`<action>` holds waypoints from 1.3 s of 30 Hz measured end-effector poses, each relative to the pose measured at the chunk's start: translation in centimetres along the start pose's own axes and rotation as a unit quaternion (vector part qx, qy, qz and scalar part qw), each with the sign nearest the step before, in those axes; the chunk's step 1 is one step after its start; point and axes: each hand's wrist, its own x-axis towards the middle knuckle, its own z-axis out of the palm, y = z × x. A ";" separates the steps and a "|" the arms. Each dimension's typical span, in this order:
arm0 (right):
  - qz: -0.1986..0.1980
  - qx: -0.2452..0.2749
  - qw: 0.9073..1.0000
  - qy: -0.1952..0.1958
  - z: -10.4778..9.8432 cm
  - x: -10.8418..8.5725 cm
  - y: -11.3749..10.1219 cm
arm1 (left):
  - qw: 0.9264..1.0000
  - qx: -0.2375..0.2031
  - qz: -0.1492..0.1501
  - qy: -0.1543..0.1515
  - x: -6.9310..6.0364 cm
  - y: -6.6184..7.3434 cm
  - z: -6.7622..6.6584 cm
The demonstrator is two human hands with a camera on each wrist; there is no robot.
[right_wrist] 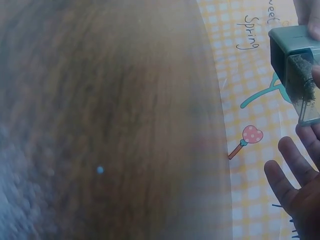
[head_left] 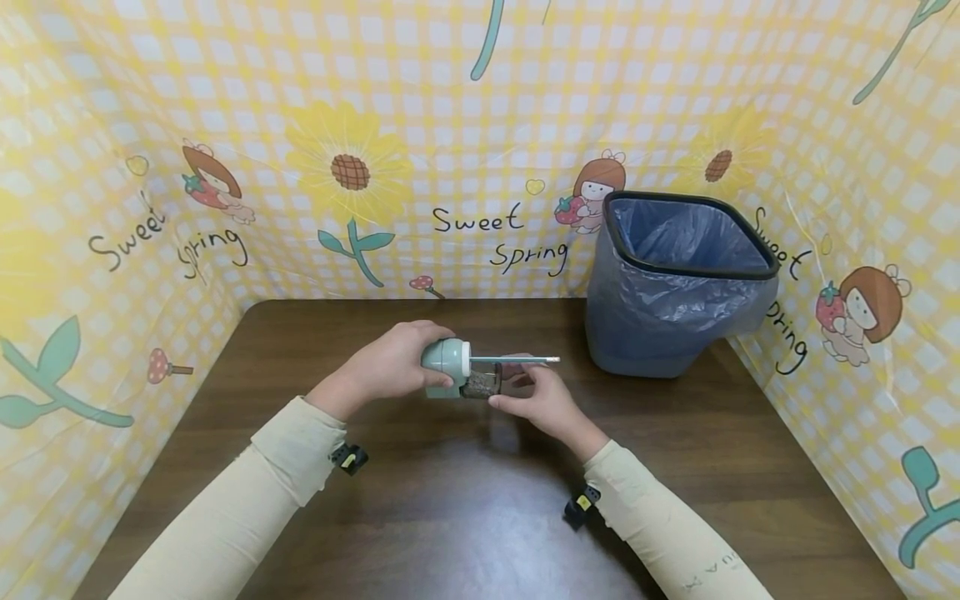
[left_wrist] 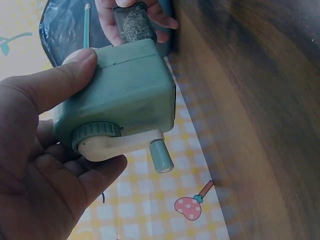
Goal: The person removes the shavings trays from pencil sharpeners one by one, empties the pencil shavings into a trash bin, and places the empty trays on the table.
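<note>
My left hand (head_left: 390, 360) grips a green crank pencil sharpener (left_wrist: 120, 92) above the table, thumb on one side and fingers round the other. Its white crank with a green knob (left_wrist: 161, 156) faces the left wrist camera. From the sharpener's front sticks a green pencil (head_left: 517, 360), pointing right. Below the pencil, a clear shavings drawer (head_left: 480, 383) stands partly out of the sharpener body, with grey-brown shavings inside. My right hand (head_left: 546, 402) pinches the drawer's outer end between thumb and fingers. At the right wrist view's edge, this drawer (right_wrist: 301, 82) shows only in part.
A blue-grey trash bin (head_left: 637, 342) with a bag liner and black rim stands at the table's back right. The brown wooden table (head_left: 450, 500) is bordered by yellow checked cloth walls (head_left: 465, 150). A tiny pale-blue speck (right_wrist: 100, 170) shows in the right wrist view.
</note>
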 end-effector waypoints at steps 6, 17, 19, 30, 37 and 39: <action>0.021 0.001 1.000 0.004 0.0 -0.3 -0.2 | 1.000 0.000 -0.001 0.001 0.0 0.0 -0.1; 0.012 0.007 1.000 0.014 0.1 -0.6 0.2 | 1.000 -0.003 0.009 0.009 -0.1 -0.3 0.0; 0.006 0.008 1.000 0.015 0.1 -0.6 0.2 | 1.000 -0.003 0.009 0.011 0.0 -0.3 0.0; -0.019 0.008 1.000 0.014 0.0 -0.5 0.3 | 1.000 -0.006 -0.004 0.012 0.0 -0.5 0.0; -0.020 0.007 1.000 0.009 -0.1 -0.5 0.3 | 1.000 0.000 -0.008 0.021 0.1 -0.8 0.1; -0.020 0.006 1.000 0.008 -0.2 -0.5 0.3 | 1.000 0.001 -0.009 0.022 0.1 -0.9 0.1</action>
